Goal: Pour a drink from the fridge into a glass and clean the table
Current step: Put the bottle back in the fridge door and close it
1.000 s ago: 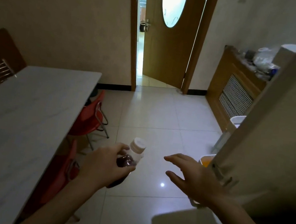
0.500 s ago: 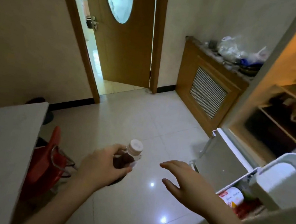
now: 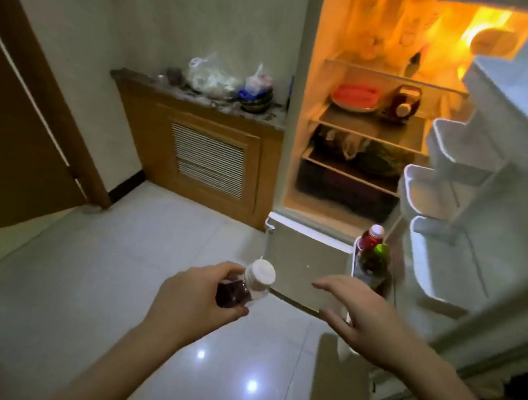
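Observation:
My left hand (image 3: 196, 298) grips a small bottle (image 3: 244, 286) of dark red drink with a white cap, held tilted over the tiled floor. My right hand (image 3: 361, 316) hovers beside it, fingers spread, holding nothing, just in front of the lowest door rack. The fridge (image 3: 364, 119) stands wide open and lit orange inside. Its door (image 3: 506, 184) swings out to the right. In the bottom door rack stand a red bottle (image 3: 372, 239) and a green bottle (image 3: 377, 263). No glass or table is in view.
A wooden cabinet (image 3: 207, 159) with a vent grille stands left of the fridge, with plastic bags (image 3: 218, 74) and bowls on top. A brown room door (image 3: 13, 133) is at the left. The fridge's shelves hold a red dish (image 3: 355, 96) and a jar (image 3: 403, 104).
My view has swung right, from the table and doorway to the open fridge. Both hands keep about the same pose, with the bottle still in my left hand.

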